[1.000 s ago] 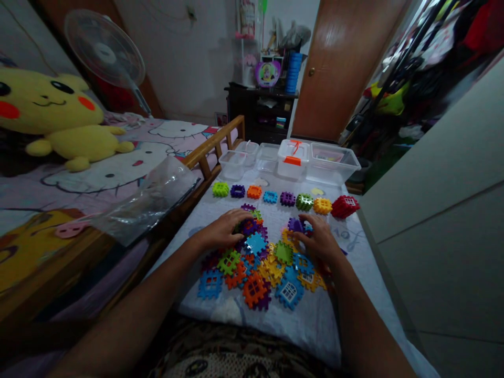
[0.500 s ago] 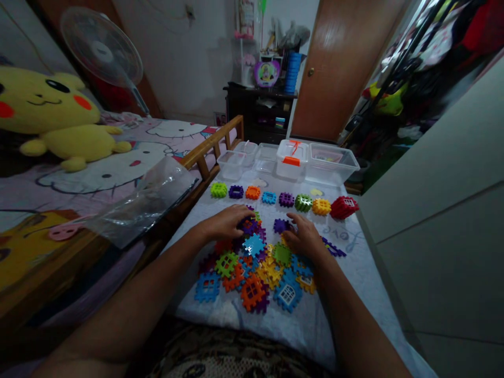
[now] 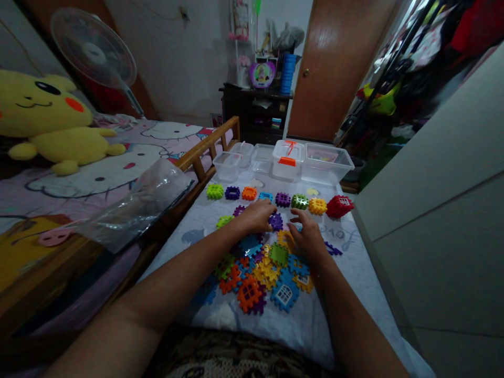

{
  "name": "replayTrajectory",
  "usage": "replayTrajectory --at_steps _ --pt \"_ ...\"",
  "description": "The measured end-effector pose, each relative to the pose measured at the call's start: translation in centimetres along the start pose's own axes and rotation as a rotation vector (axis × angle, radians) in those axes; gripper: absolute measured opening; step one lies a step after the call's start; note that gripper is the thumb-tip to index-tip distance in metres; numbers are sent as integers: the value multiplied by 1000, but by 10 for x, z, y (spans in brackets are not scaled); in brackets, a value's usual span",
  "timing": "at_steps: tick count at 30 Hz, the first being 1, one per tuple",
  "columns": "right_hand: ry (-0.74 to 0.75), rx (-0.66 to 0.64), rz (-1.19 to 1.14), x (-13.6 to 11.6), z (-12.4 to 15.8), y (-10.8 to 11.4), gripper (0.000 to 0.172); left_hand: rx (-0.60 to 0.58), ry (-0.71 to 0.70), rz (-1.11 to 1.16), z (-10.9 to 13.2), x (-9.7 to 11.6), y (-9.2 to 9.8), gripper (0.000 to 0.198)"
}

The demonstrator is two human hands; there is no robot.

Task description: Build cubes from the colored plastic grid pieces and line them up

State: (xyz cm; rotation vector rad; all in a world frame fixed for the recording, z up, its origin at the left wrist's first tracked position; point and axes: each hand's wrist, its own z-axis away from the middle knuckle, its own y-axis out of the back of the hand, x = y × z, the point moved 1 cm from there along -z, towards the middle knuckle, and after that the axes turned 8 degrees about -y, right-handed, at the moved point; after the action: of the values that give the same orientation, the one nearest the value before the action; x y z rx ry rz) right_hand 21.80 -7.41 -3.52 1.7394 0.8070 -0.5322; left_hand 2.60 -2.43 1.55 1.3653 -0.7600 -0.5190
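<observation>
A heap of flat plastic interlocking tiles in several colours lies on the cloth-covered table in front of me. Beyond it runs a row of small assembled cubes, from a green one to a red one. My left hand reaches over the far edge of the heap, fingers curled down onto a purple tile. My right hand rests palm-down beside it on the tiles, fingers bent; what lies under them is hidden.
Clear plastic boxes, one with an orange latch, line the table's far edge. A bed with a yellow plush toy and a crumpled clear bag is at left. A fan, a dark cabinet and a door stand behind.
My left hand has moved forward and right from the heap's left side to the purple tile near the cube row. My right hand has shifted slightly left. A green tile now shows at the heap's left.
</observation>
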Motion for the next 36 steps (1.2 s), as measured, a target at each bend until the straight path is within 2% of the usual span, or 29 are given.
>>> replayTrajectory --at_steps 3,7,10,16,31,34,36 --pt "3 65 18 2 3 10 34 -55 45 -50 -13 9 -6 49" --pt "5 104 32 4 6 16 31 -119 103 -60 -19 12 -10 50" --pt "0 102 30 4 6 18 31 -142 88 -60 -21 10 -10 55" --pt "-4 116 27 5 6 18 31 -169 45 -104 -23 12 -6 45" --pt "-10 129 27 7 7 19 31 -145 29 -154 -27 18 -4 44" --pt "-17 135 23 8 8 20 31 -57 14 -142 -21 6 4 43" --pt "-22 139 31 8 8 20 30 8 22 -139 -13 -12 14 43"
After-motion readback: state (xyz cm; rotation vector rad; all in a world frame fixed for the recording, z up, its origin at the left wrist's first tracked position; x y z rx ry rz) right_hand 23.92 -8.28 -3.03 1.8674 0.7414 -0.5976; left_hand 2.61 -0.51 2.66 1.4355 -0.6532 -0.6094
